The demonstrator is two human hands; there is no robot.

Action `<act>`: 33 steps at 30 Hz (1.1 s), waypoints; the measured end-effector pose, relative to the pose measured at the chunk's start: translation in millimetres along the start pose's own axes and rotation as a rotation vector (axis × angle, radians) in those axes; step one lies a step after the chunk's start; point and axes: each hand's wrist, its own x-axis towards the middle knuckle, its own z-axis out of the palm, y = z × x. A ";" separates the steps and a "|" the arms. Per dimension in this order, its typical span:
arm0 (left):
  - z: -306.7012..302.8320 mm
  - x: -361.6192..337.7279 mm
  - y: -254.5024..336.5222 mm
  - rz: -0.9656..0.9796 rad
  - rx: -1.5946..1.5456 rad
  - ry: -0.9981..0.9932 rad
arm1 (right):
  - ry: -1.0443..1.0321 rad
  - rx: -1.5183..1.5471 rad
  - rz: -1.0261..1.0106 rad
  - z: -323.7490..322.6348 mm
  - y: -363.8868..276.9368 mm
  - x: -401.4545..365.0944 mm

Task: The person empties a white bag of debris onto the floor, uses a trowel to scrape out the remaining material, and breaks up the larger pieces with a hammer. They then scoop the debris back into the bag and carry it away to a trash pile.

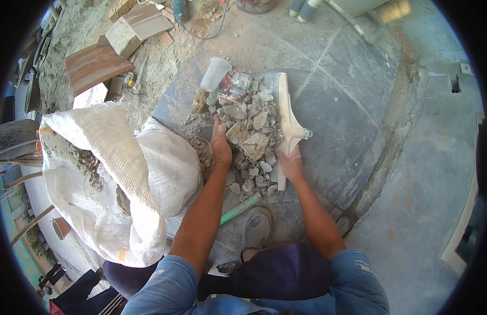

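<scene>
My left hand (221, 143) is upright at the left side of a heap of broken rubble (254, 144), its fingers stretched out and held together, with nothing visible in it. On the heap's right edge, my right hand (290, 164) grips a pale floor squeegee head (285, 113) that has no handle. The long blade of this head lies along the rubble, and its socket points right. Some fingers of my right hand are hidden beneath it. A large white woven sack (175, 163) with grey debris inside stands open to the left of my left arm.
A translucent plastic cup (215, 74) and a crumpled red packet (231, 92) lie at the heap's far end. A green pipe (241, 208) rests near my shoe (257, 228). Broken tiles (99, 65) lie at far left. A rough channel (395, 126) crosses the floor on the right.
</scene>
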 end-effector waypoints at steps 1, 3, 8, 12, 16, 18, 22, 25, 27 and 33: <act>2.9 -2.3 0.3 -0.028 -0.032 -0.010 | -0.039 -0.005 0.016 3.6 1.1 -2.6; 8.0 -7.3 0.9 -0.074 -0.083 -0.026 | -0.068 0.131 0.038 17.8 21.6 -1.8; 17.9 -7.9 7.6 -0.066 -0.125 -0.033 | -0.118 0.727 0.313 15.5 16.9 -3.4; 21.6 -11.8 9.4 -0.018 -0.153 0.005 | -0.173 0.639 0.211 23.1 39.3 8.1; 20.0 -8.4 7.3 0.004 -0.118 -0.011 | -0.280 0.760 0.194 19.4 34.2 6.9; 23.7 -11.1 9.8 -0.071 -0.198 -0.017 | -0.280 0.850 0.201 18.6 32.8 -0.1; 32.1 -18.6 35.4 -0.093 -0.121 -0.017 | -0.238 0.902 0.241 6.8 29.5 -5.1; 41.5 -21.4 47.9 -0.101 -0.103 -0.004 | -0.216 0.904 0.221 -8.0 17.4 -11.5; 45.8 -26.7 60.5 -0.095 -0.061 -0.009 | -0.197 0.897 0.219 -18.2 -10.6 -21.9; 53.7 -46.2 126.3 -0.094 -0.097 0.009 | -0.153 0.838 0.124 -47.8 -68.0 -46.9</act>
